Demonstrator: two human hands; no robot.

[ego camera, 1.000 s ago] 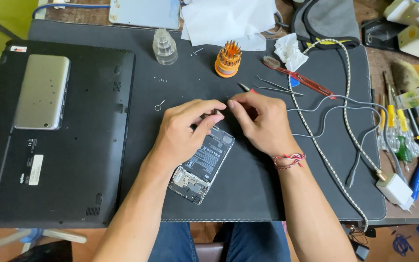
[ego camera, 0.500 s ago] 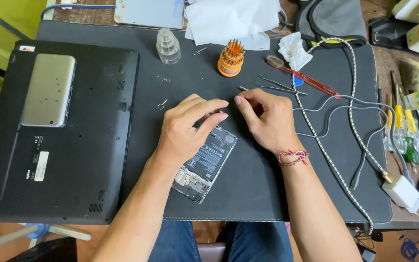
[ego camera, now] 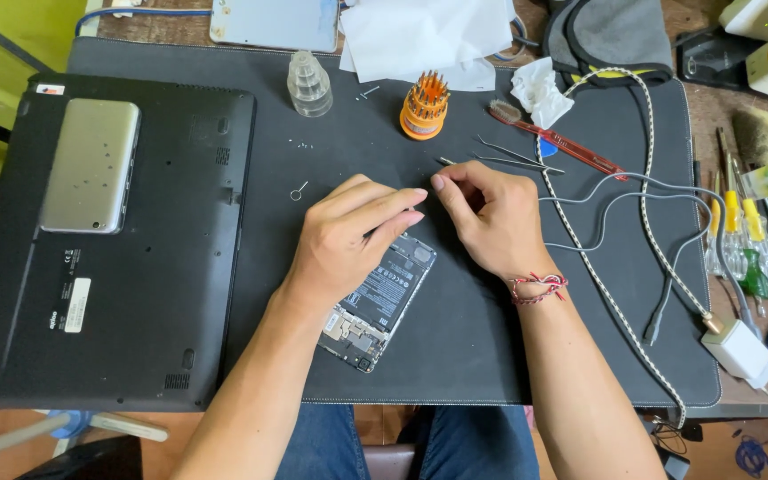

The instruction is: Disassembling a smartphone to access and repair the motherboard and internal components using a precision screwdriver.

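At the centre of the dark work mat (ego camera: pixel 491 356), the left hand (ego camera: pixel 348 240) rests over the upper end of an opened smartphone (ego camera: pixel 375 307), its fingers extended and close together; whether they pinch a small part cannot be told. The right hand (ego camera: pixel 491 218) sits just beside it, thumb and forefinger drawn together toward the left fingertips, with a thin metal tool tip (ego camera: pixel 444 161) showing just past them; whether the hand grips that tool is unclear.

The phone lies back-cover off and tilted on the mat, battery and circuit board exposed, lower end pointing toward the person.

Surrounding items:
- tweezers (ego camera: pixel 513 160) just beyond the right hand
- an orange screwdriver bit holder (ego camera: pixel 423 107) and a clear plastic bottle (ego camera: pixel 309 84) farther back
- a SIM eject pin (ego camera: pixel 299 190) and tiny screws (ego camera: pixel 300 142) loose on the mat
- a braided cable (ego camera: pixel 580 258) and grey cable (ego camera: pixel 633 191) to the right, near a white charger (ego camera: pixel 740 348)
- a laptop (ego camera: pixel 108 240) turned underside up at left, with a silver phone (ego camera: pixel 91 164) lying on it

Risks, as judged:
- A slip of a metal tip could scratch the exposed board or puncture the battery.
- Loose screws could scatter if a wrist or cable sweeps them.
- The tilted phone may shift under uneven pressure.
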